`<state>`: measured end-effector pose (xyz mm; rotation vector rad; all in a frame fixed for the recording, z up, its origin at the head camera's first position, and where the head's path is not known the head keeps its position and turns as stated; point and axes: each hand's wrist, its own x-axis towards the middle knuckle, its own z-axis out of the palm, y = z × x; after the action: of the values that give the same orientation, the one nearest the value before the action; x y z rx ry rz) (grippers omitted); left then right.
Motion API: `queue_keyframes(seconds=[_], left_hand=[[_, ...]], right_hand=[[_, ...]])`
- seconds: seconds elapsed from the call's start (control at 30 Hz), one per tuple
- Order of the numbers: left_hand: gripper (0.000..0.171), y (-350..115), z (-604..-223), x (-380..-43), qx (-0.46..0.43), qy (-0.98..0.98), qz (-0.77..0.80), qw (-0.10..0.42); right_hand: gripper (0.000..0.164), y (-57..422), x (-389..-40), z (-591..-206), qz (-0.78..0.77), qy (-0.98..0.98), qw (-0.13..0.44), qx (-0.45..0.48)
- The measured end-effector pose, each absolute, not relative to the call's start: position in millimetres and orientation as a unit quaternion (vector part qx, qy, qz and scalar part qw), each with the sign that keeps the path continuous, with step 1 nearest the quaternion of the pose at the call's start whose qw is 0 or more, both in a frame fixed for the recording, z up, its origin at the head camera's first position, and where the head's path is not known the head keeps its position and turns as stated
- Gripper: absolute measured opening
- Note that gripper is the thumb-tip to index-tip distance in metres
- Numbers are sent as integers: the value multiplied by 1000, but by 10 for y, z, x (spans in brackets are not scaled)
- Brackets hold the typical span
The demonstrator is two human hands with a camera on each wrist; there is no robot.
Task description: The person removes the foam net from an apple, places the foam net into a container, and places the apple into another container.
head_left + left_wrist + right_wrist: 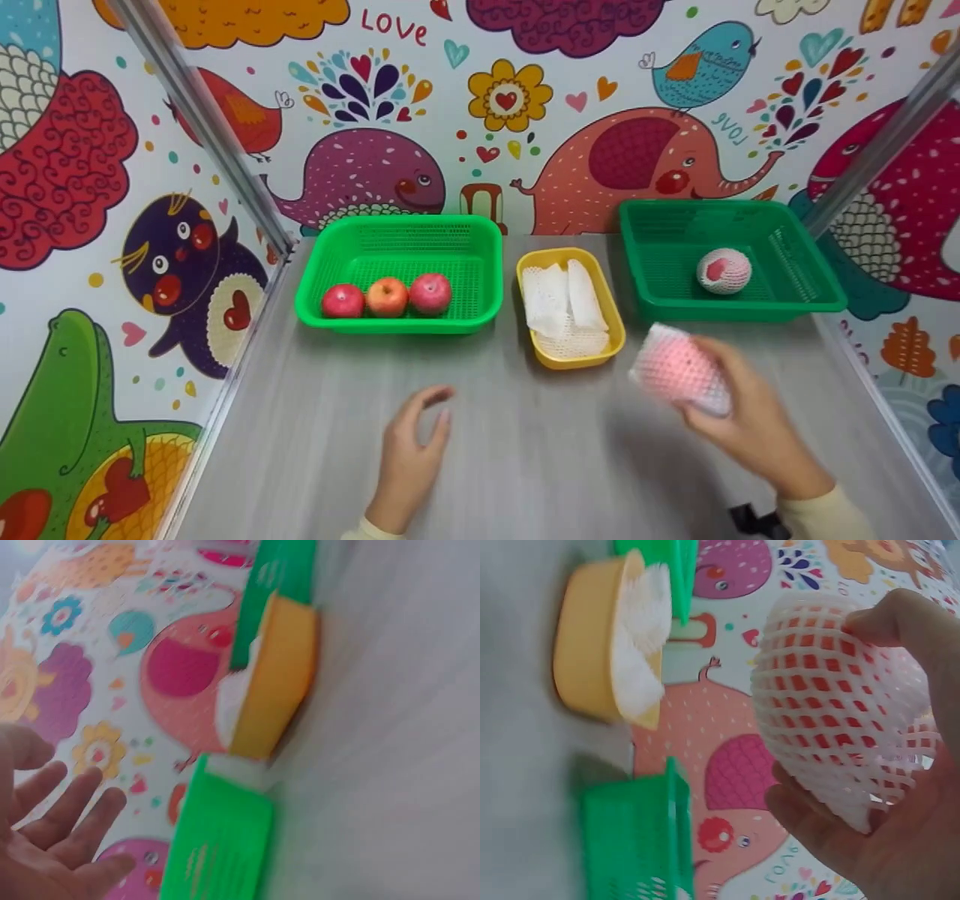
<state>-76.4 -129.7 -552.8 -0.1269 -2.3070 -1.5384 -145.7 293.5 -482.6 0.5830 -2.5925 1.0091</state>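
Note:
My right hand [750, 420] grips an apple in a white foam net [681, 369], thumb on one side and fingers on the other, above the table in front of the dark green basket [739, 307]. In the right wrist view red skin shows through the mesh of the netted apple [825, 697]. Inside that basket lies another netted apple [724, 271]. My left hand [411, 450] hovers over the table with nothing in it, fingers loosely bent; the left wrist view shows the same hand [56, 832] with its fingers spread.
At the back left, a bright green basket [397, 326] holds three bare apples [387, 297] in a row. Between the baskets stands a yellow tub [577, 362] with several white foam nets [551, 296]. Printed wall panels [510, 165] enclose the grey table [495, 450] at the back and sides.

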Motion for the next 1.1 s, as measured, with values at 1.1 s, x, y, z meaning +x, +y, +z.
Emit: queue_keyframes(seconds=[1.1], left_hand=[[40,-352,-6056,-407,-97,-721,-667,-161]], right_hand=[[82,2073,-626,-6101,392,-889,5,235]])
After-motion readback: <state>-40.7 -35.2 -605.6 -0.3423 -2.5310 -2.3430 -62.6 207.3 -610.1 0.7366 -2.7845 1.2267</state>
